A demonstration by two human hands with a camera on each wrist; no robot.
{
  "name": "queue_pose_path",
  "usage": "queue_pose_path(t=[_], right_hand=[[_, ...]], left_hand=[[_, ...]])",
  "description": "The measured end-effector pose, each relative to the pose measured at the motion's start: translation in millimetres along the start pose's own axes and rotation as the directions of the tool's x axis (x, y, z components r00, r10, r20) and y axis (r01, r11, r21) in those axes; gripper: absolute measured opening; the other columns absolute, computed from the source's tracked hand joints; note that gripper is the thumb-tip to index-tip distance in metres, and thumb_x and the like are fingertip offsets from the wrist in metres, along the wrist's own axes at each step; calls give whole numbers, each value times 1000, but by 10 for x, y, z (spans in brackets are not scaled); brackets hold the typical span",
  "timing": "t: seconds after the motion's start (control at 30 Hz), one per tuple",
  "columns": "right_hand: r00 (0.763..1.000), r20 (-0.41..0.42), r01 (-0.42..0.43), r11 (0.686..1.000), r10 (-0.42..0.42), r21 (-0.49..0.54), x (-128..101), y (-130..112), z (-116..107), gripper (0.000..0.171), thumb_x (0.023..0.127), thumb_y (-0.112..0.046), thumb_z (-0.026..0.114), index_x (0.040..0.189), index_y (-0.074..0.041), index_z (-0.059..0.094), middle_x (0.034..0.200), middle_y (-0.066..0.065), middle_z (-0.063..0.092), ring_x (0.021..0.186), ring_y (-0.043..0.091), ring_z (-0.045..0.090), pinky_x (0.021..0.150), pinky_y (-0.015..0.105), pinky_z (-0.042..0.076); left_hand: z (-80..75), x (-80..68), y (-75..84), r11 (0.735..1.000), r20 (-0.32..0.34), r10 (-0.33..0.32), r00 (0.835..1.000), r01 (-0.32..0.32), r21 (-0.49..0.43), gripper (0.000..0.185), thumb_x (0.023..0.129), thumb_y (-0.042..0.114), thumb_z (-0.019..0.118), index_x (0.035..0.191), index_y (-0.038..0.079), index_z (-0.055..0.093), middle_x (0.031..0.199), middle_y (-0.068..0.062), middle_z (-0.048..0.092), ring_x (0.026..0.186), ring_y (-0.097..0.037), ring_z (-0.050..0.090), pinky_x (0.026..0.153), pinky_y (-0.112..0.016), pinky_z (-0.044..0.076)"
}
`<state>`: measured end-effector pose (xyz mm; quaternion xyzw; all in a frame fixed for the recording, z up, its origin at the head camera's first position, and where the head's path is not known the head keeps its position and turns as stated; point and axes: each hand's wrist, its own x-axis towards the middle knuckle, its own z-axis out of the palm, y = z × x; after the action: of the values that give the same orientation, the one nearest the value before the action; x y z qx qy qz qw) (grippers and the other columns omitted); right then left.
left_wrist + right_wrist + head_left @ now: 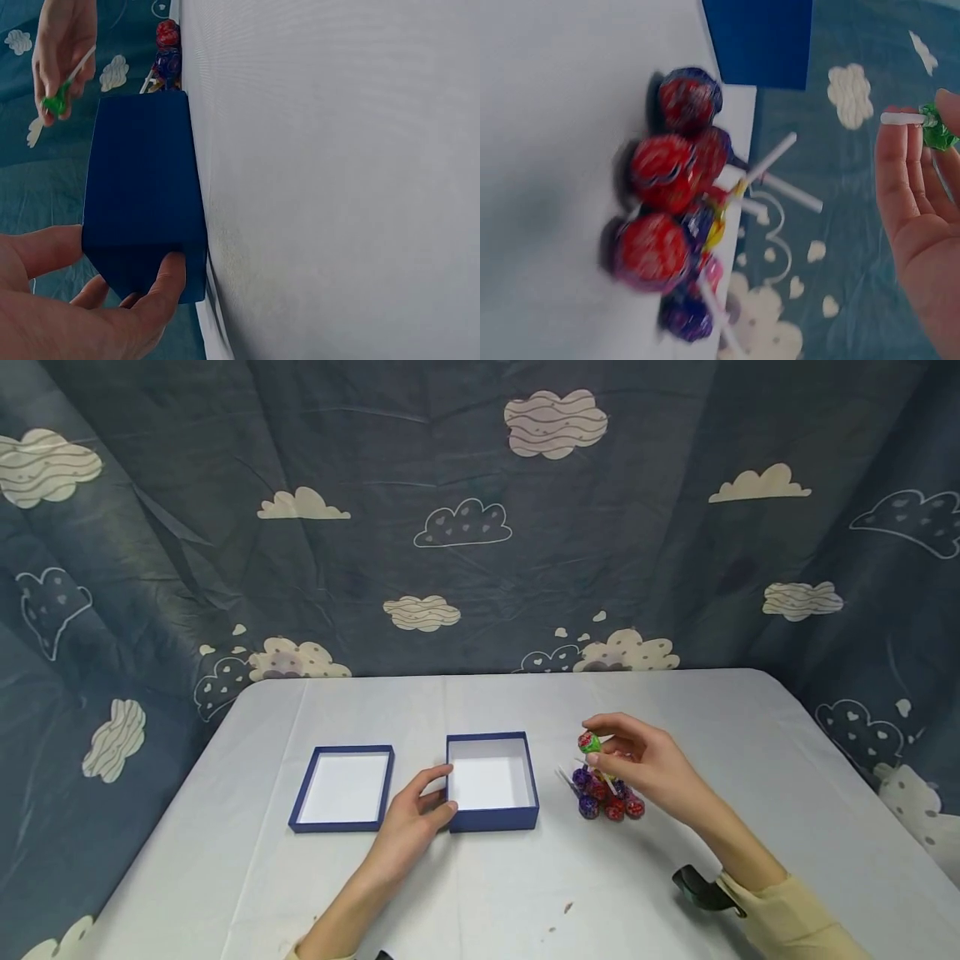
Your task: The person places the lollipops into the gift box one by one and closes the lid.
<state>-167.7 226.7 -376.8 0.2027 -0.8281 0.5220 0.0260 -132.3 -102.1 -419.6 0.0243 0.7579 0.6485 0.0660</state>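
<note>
A green-wrapped lollipop (588, 742) is pinched between the thumb and fingers of my right hand (637, 755), above a pile of lollipops. Its white stick shows in both wrist views. The piled lollipops (664, 172) have red, purple and some yellow wrappers, with white sticks poking out. Left of them stands a blue box (495, 820), open at the top, its white inside bare. My left hand (412, 814) holds this box at its left side, thumb near the front corner and index finger at the rim, as the left wrist view (171, 274) also shows.
A shallow blue-rimmed lid (341, 787) with a white inside lies left of the box. A black object (703, 889) is by my right sleeve. A white cloth (600, 893) covers the table, and a dark curtain with clouds (465, 460) hangs behind.
</note>
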Motion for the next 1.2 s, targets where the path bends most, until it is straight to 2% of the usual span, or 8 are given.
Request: queue_pose_path(t=[0.13,0.3,0.5,0.77,1.03,1.2], right_hand=[[998,55,1,998,-4,62,120,-57,93,33,92,-10,70,123,-9,60,114,10,63,89,24,64,67,35,57],[996,85,-11,998,5,67,258,-119,210,31,92,-14,71,120,-9,61,115,7,63,92,26,64,74,36,57],[993,115,-46,992,33,114,412,-143,365,33,90,-13,73,121,-11,61,116,6,64,94,26,65,76,45,56],[990,142,-42,990,23,137,586,-112,608,32,88,-10,73,119,-6,64,109,8,66,93,25,64,75,32,55],[984,179,-23,986,-7,165,717,-155,818,29,87,-8,74,115,-7,65,104,9,67,88,25,66,73,32,54],[983,186,-16,994,-5,112,767,-151,972,28,86,-8,75,112,-10,66,100,5,69,85,21,66,71,33,53]], left_hand=[[14,2,-16,1000,3,-1,1000,1,-6,50,90,6,65,139,8,53,148,-18,41,128,-36,47,98,-47,46],[21,10,-28,1000,11,-13,1000,13,-10,51,90,7,65,139,9,52,148,-17,40,129,-35,47,98,-47,46],[13,9,-25,1000,15,8,1000,-8,5,51,90,9,65,139,9,52,149,-16,39,130,-36,46,99,-49,45],[3,11,-17,1000,21,-1,1000,2,-24,51,91,7,65,140,8,51,148,-18,40,129,-36,47,97,-47,47],[-6,-3,5,1000,18,-5,1000,5,-28,51,91,8,66,140,9,51,149,-18,39,129,-37,47,97,-47,47],[-13,3,4,1000,18,-4,1000,4,-14,51,90,9,66,139,10,52,150,-16,39,130,-37,46,97,-48,47]])
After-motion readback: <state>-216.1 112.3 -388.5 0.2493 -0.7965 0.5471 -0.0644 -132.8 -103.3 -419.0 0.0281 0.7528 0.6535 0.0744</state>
